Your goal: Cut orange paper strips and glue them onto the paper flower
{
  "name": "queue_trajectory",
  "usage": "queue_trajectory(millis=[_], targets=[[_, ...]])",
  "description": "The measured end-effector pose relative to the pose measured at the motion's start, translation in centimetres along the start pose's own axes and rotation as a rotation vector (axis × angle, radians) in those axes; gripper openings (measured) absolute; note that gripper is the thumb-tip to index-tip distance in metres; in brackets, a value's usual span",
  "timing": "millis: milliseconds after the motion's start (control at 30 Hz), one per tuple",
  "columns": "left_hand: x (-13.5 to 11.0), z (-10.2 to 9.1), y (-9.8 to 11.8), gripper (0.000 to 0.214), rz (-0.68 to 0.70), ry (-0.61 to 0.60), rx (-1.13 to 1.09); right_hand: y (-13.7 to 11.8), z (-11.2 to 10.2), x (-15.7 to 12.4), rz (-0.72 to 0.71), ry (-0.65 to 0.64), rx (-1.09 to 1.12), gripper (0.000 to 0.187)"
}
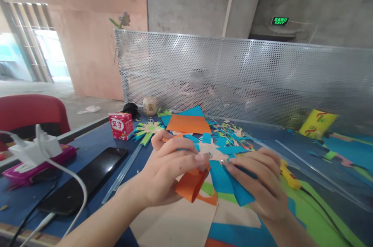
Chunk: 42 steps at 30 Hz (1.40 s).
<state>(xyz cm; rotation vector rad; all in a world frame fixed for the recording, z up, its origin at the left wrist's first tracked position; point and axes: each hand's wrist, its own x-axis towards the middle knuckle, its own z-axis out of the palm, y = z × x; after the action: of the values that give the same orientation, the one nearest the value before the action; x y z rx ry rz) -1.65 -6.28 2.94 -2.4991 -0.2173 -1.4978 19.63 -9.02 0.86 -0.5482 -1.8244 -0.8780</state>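
Note:
Both hands meet over a paper flower [208, 149] with a beige centre and long blue petals. My left hand [171, 169] is closed, its thumb and fingers pinched at the flower's left side around a curled orange paper strip [190, 184]. On the other side, my right hand [259, 177] pinches the flower's edge near the centre, with blue petals hanging under its fingers. Its far fingers partly hide a yellow glue gun [290, 177] with a black cord. Below the hands lie a beige paper sheet [175, 219] and blue, orange and green pieces.
At the left are a black phone [87, 179], a purple power strip [62, 157] with white plugs, and a red box [121, 125]. Another paper flower [149, 128] and an orange sheet [188, 123] lie behind. A yellow packet [317, 123] stands right, before a perforated metal screen [233, 76].

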Motion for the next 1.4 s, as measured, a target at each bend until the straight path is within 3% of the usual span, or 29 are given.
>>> queue_trajectory(millis=[167, 267, 367, 467, 633, 767, 900, 1133, 1267, 1400], targets=[[0.0, 0.9, -0.8, 0.066, -0.231, 0.111, -0.159, 0.6, 1.2, -0.4, 0.148, -0.012, 0.11, 0.019], [0.1, 1.4, -1.9, 0.058, -0.53, 0.201, -0.305, 0.5, 1.8, -0.3, 0.478, -0.13, 0.261, 0.009], [0.1, 1.9, -2.9, 0.045, -0.914, 0.116, -0.498, 0.3, 2.1, 0.0, 0.878, -0.32, 0.462, 0.011], [0.0, 2.3, -3.6, 0.041, -1.137, 0.066, -0.657, 0.2, 2.3, 0.2, 1.073, -0.389, 0.551, 0.018], [-0.7, 2.9, -4.5, 0.04, -1.2, 0.073, -0.755, 0.7, 2.5, 0.1, 1.216, -0.437, 0.637, 0.019], [-1.0, 3.2, -5.0, 0.031, -1.252, 0.103, -0.702, 1.3, 2.7, -0.4, 1.294, -0.45, 0.711, 0.019], [-0.8, 3.5, -5.4, 0.036, -1.315, 0.123, -0.785, 1.9, 3.2, -1.4, 1.351, -0.461, 0.744, 0.018], [-1.5, 4.6, -6.1, 0.033, -1.234, 0.198, -1.024, 2.1, 3.7, -2.2, 1.361, -0.492, 0.799, 0.018], [-1.6, 4.5, -6.0, 0.032, -1.188, 0.107, -1.082, 2.3, 3.9, -2.5, 1.341, -0.469, 0.846, 0.019], [-1.4, 4.0, -5.5, 0.042, -1.245, 0.022, -1.01, 2.4, 4.1, -2.7, 1.319, -0.467, 0.933, 0.018]])
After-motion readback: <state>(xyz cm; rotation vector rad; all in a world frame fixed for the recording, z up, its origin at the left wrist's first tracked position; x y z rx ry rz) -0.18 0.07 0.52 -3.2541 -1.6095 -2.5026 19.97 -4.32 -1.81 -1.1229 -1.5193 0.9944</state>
